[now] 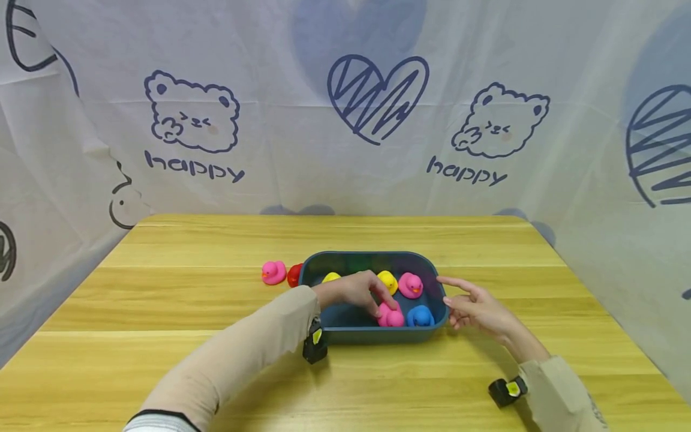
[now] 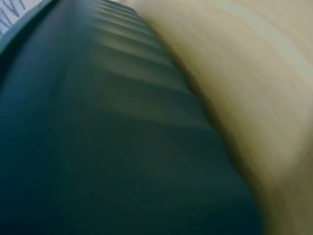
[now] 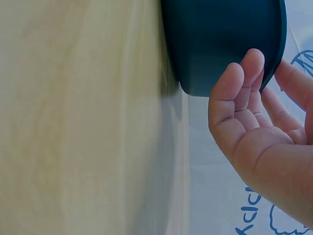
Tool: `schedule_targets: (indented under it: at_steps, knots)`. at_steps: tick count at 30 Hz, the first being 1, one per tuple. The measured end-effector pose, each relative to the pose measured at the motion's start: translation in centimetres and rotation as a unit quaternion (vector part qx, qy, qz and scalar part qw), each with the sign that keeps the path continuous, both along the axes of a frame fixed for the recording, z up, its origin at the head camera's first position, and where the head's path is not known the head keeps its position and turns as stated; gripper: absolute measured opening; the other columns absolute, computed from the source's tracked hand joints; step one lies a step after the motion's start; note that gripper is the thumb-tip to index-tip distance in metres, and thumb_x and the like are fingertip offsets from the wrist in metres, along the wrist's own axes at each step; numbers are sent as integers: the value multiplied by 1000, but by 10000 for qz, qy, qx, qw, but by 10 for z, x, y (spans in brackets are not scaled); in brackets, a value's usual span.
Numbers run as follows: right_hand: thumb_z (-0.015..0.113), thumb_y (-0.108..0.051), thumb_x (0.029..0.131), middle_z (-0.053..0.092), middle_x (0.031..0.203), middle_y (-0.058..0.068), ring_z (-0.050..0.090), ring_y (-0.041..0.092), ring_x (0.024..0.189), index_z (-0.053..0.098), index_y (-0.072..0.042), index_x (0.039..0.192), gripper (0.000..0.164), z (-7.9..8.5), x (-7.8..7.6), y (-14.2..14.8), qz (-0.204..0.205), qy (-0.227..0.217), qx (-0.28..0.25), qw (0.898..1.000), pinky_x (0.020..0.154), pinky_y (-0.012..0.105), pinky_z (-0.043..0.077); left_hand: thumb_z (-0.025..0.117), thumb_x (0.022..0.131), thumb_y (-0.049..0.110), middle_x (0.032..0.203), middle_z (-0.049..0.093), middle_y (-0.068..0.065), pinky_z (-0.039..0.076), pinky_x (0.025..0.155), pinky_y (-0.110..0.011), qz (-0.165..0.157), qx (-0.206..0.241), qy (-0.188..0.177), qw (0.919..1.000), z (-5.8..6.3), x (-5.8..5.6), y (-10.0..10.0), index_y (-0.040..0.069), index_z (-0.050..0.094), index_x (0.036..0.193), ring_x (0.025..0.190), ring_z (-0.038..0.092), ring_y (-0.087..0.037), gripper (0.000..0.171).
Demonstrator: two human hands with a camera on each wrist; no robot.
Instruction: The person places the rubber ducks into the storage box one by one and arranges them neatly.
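Observation:
A dark teal plastic bin stands on the table with several rubber ducks inside. My left hand reaches over its near side, fingers and thumb pinching a pink rubber duck low in the bin. Beside that duck sits a blue duck; behind them are another pink duck and a yellow duck. A second yellow duck is partly hidden by my left wrist. At the bin's right end, my right hand touches the wall and rim with loosely bent fingers. The left wrist view shows only the bin's blurred wall.
Left of the bin, a pink duck and a red duck lie on the wooden table. The red one is partly covered by the bin's edge. A printed cloth hangs behind and around the table.

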State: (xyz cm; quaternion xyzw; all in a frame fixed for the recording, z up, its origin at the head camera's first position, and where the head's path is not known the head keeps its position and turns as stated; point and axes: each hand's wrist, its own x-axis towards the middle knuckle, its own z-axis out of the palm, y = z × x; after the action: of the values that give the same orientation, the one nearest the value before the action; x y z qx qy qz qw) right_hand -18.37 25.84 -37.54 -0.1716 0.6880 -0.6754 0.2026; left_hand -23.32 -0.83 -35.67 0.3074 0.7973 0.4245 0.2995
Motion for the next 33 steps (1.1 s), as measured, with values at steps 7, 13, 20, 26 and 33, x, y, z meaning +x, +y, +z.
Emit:
schedule_targets:
  at_steps: [7, 13, 20, 26, 33]
  knots:
    - [49, -6, 92, 56, 68, 4, 56, 12, 60, 20, 5, 138, 56, 1, 1, 0, 40, -29, -8, 10000, 57, 28, 51, 62, 73, -16, 89, 66, -7, 52, 60, -27, 279, -81, -115, 9995, 0, 3, 4, -4, 68, 94, 64, 55, -13, 26]
    - [48, -6, 92, 56, 68, 4, 56, 12, 60, 19, 5, 138, 56, 1, 1, 0, 58, -11, -18, 10000, 58, 28, 51, 62, 72, -18, 87, 66, -7, 52, 58, -29, 419, -180, -267, 9986, 0, 4, 5, -3, 69, 94, 58, 54, -14, 28]
    - [49, -6, 92, 56, 68, 4, 56, 12, 60, 19, 6, 138, 56, 2, 1, 0, 49, -14, 0, 10000, 58, 28, 51, 60, 73, -19, 90, 66, -8, 52, 58, -30, 285, -278, -501, 9979, 1, 5, 4, -4, 67, 98, 59, 56, -14, 30]
    - [49, -7, 91, 56, 68, 4, 56, 12, 60, 18, 6, 138, 57, 2, 1, 0, 12, -35, 38, 10000, 58, 28, 51, 59, 74, -18, 92, 66, -7, 52, 59, -30, 142, -361, -557, 9977, 3, 5, 4, -2, 67, 101, 62, 58, -14, 32]
    - [50, -7, 91, 56, 68, 4, 56, 12, 60, 18, 6, 138, 58, 3, 2, -1, -26, -40, 122, 9999, 58, 28, 51, 60, 75, -17, 92, 65, -8, 52, 60, -30, 113, -412, -670, 9968, 2, 5, 3, -2, 67, 102, 64, 59, -15, 32]
